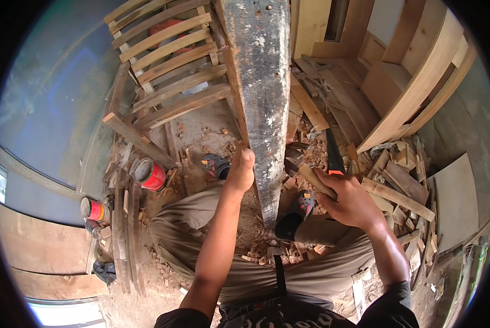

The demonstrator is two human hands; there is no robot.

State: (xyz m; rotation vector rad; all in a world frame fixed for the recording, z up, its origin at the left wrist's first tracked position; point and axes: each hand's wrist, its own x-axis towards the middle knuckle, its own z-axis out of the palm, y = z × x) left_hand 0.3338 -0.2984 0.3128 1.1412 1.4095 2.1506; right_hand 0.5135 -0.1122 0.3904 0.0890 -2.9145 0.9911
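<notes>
A long, heavy wooden beam (264, 82) with worn dark paint and whitish patches runs from the far edge toward me, ending between my legs. My left hand (240, 170) grips its left edge, thumb at the top and the other fingers mostly hidden. In my right hand (347, 199), just right of the beam, is a wooden-handled tool (317, 181). Its dark metal head points at the beam's right side; whether it is a hammer or a hatchet is unclear. Beyond that hand lies a black, tapering tool (333, 152) with an orange-red part.
Wood chips and offcuts (403, 180) litter the ground around my feet. A slatted wooden frame (165, 54) stands at the far left, with two red cans (149, 175) nearer me. An open wooden cabinet (403, 71) occupies the far right. Planks (127, 235) lie along the left.
</notes>
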